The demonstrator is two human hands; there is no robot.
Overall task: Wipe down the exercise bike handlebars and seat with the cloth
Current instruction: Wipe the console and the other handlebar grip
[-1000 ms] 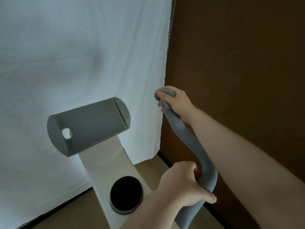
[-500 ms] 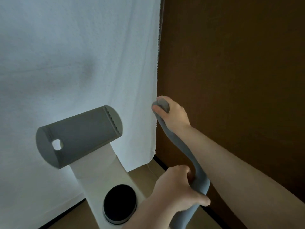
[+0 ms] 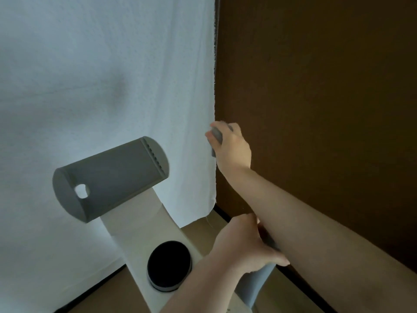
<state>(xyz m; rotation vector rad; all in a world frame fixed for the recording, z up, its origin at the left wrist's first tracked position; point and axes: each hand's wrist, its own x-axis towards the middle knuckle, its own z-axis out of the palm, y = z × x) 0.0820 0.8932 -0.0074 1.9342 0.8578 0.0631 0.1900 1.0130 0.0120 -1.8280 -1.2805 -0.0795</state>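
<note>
Head view: both hands on the right handlebar (image 3: 255, 283).
The right hand (image 3: 232, 147) curls round the bar's far tip, grey showing between its fingers; whether that is cloth or grip cannot be told. The left hand (image 3: 246, 247) clasps the near bend. The bar's long axis runs from near-low to far-high, hidden under the right forearm. The seat is out of view. No containers visible; a knob (image 3: 169, 265) sits on the frame.

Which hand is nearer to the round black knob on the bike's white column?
The left hand. It grips the lower handlebar just right of the black knob. The right hand holds the handlebar's top end, far above the knob, beside the white curtain.
</note>
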